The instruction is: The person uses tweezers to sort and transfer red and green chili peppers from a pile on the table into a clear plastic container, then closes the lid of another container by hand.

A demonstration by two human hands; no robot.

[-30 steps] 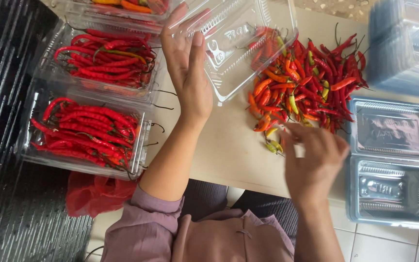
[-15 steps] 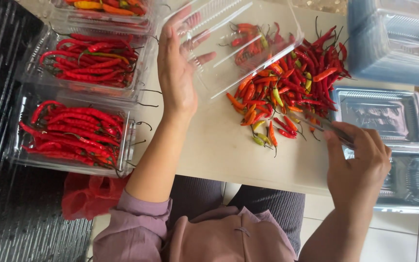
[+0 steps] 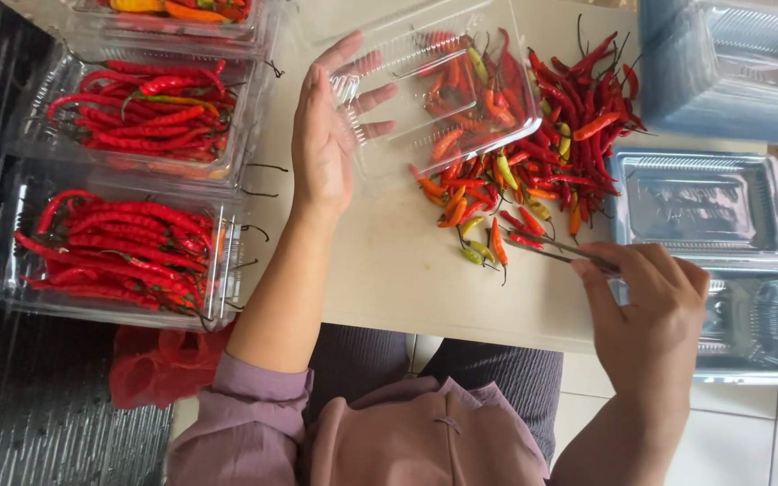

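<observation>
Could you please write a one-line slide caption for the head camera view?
Left hand steadies a clear clamshell box while right hand points metal tongs at loose chillies.

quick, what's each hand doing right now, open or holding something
Left hand: open, fingers spread, propping up the clear plastic clamshell container.
Right hand: closed, pinching metal tongs that point at the chili pile.

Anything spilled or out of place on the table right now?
Nothing looks wrong. The loose chillies lie in one heap on the table, and the filled trays sit level at the left edge.
</observation>
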